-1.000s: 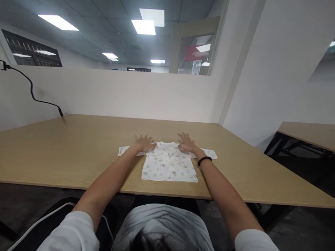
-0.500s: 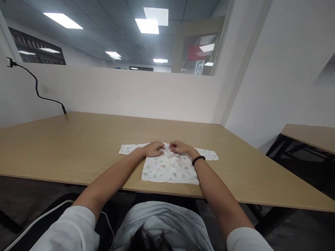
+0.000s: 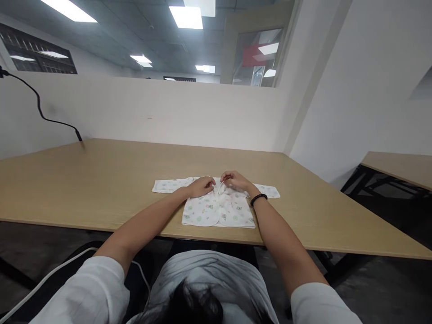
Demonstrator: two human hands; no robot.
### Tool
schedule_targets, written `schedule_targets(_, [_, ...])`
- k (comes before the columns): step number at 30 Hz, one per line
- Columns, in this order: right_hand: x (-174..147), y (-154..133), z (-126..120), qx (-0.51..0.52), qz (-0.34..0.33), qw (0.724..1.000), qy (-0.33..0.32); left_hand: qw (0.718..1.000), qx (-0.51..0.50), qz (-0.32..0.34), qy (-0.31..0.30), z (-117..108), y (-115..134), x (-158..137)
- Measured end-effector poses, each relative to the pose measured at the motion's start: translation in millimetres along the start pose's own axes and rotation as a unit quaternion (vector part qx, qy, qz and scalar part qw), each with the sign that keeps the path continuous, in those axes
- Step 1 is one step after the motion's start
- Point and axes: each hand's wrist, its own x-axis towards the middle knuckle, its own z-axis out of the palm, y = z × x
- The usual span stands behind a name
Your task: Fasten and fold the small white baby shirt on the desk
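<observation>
One left hand (image 3: 201, 187), bare: palm down over the upper front of a small white printed garment (image 3: 202, 213), fingers half curled toward the neckline; cannot tell whether gripping any cloth. One right hand (image 3: 236, 181), bare: thumb and fingertips set close together, just beside the left fingertips, apparently pinching a raised bit of white cloth at the neckline. One black beaded bracelet (image 3: 258, 197), around the right wrist.

One garment, long-sleeved: lies front up near the front edge of a wood-coloured table (image 3: 118, 175), hem nearest that edge, sleeves spread out to both sides, lower front flat, upper middle bunched between both hands.

Step in hand, by judgement: fine handling of the front edges just below the neckline. Next move, by judgement: calls for a light fingertip grip on the right and a steadying press on the left, without pulling hem or sleeves askew.

Farther out: one pale low wall (image 3: 182, 117), running behind the table. One black cable (image 3: 38, 103), at far left against the wall. One second table (image 3: 401, 166), dark-framed, well apart at right.
</observation>
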Motion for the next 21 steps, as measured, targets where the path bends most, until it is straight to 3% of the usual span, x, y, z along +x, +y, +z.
schedule_targets(12, [-3, 19, -4, 0.149, -0.010, 0.988, 0.041, 0.999, 0.023, -0.021, -0.011, 4, 3, 4])
schedule_targets(21, [4, 23, 5, 0.074, 0.000, 0.995, 0.069, 0.998, 0.030, -0.053, 0.002, 4, 5, 5])
